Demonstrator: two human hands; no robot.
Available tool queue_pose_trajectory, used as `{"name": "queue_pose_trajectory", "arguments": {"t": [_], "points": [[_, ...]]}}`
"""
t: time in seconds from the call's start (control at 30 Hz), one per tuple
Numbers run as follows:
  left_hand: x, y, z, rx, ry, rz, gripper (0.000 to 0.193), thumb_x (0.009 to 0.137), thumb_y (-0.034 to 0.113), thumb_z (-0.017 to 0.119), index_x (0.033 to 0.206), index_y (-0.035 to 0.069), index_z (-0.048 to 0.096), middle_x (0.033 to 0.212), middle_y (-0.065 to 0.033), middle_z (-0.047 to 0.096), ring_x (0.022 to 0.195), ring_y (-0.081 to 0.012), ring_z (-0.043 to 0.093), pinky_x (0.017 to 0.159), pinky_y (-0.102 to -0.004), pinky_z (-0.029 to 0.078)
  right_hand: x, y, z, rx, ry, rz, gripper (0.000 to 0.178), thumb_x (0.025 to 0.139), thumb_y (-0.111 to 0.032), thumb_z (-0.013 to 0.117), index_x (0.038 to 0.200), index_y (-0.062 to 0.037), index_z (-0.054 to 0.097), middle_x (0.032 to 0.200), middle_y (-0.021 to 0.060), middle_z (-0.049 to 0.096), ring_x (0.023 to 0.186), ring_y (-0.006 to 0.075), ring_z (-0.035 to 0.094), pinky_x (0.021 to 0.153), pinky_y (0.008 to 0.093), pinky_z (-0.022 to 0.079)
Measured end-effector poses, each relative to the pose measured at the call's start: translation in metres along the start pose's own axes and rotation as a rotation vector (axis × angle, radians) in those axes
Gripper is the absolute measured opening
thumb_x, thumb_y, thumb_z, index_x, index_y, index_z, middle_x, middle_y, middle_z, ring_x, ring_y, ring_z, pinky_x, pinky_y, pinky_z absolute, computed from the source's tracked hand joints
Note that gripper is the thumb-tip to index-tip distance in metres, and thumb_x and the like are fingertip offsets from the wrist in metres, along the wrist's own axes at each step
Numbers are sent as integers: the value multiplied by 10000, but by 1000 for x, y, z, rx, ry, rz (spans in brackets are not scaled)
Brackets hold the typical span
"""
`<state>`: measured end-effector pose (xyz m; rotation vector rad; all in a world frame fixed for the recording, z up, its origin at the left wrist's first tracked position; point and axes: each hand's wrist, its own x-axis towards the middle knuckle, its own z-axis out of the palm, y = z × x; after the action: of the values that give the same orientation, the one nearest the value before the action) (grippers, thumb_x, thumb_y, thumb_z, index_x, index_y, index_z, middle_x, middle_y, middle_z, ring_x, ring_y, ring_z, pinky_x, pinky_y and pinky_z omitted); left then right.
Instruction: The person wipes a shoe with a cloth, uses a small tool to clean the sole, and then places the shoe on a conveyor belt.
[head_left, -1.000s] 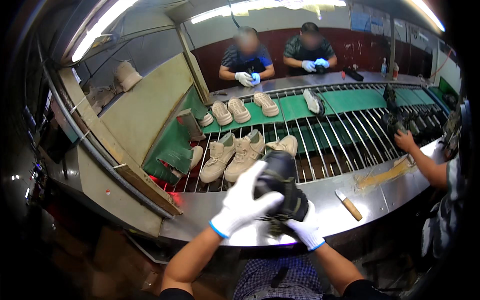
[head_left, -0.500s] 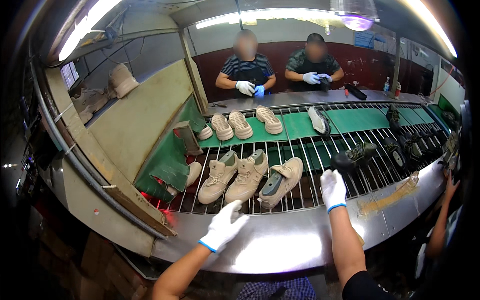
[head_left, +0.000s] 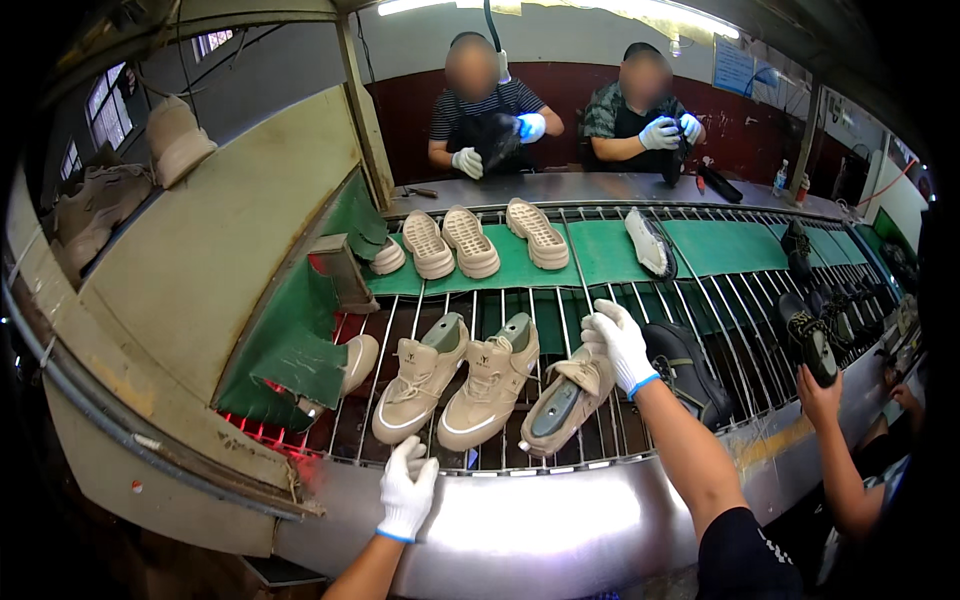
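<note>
At the left, a cream panel (head_left: 230,215) and a hanging green flap (head_left: 280,350) bound the metal-rod rack (head_left: 725,345); a beige shoe tip pokes out beside the flap. Along the near edge runs the steel ledge (head_left: 560,530), where the gloved left hand (head_left: 408,492) hovers just below the first beige sneaker (head_left: 412,385), fingers loosely bent and free. The second beige sneaker (head_left: 485,390) stands close beside it; rods show in the gap before the third beige sneaker (head_left: 556,405), tilted on the rack. The gloved right hand (head_left: 620,345) touches its upper end; whether it grips, I cannot tell. Behind, upturned beige soles (head_left: 470,243) line a green strip (head_left: 595,250). The right forearm partly blocks a black shoe (head_left: 690,360); farther right, a co-worker's hand (head_left: 820,395) holds another black shoe (head_left: 812,340).
</note>
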<state>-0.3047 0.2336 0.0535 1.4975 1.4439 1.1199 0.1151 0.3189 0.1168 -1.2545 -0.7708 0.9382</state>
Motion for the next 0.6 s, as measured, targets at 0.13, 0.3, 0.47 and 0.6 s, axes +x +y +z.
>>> {"name": "queue_pose_trajectory", "arguments": {"t": [0.13, 0.3, 0.47, 0.6], "points": [[3, 9, 6, 43, -14, 54, 514, 963, 51, 746, 1447, -25, 593, 1250, -184, 742, 1039, -209, 748, 893, -337, 618, 64, 18, -2, -358, -71, -55, 553, 1035, -222, 680, 1512, 3, 513, 1160, 111, 728, 947, 155, 706, 792, 298, 599], [23, 7, 9, 25, -18, 51, 501, 952, 37, 759, 1424, -34, 608, 1224, -165, 755, 1036, -195, 749, 886, -322, 605, 144, 25, 25, -1202, -130, -380, 757, 896, -344, 787, 1538, -78, 487, 1350, 266, 655, 1202, 433, 677, 1052, 509, 545], [46, -25, 8, -65, 116, 318, 532, 935, -26, 727, 1441, -61, 567, 1221, -192, 746, 973, -223, 764, 834, -334, 623, 204, 17, 58, -1545, -122, -623, 884, 768, -168, 818, 1561, -99, 433, 1453, 217, 554, 1248, 433, 621, 1008, 535, 545], [121, 5, -15, 64, 72, 495, 641, 955, -84, 629, 1566, -11, 450, 1393, -185, 646, 1067, -191, 705, 962, -339, 584, 242, 37, 42, -1622, -191, -559, 704, 774, -202, 781, 1432, -80, 561, 1405, 217, 583, 1284, 441, 580, 1037, 541, 517]]}}
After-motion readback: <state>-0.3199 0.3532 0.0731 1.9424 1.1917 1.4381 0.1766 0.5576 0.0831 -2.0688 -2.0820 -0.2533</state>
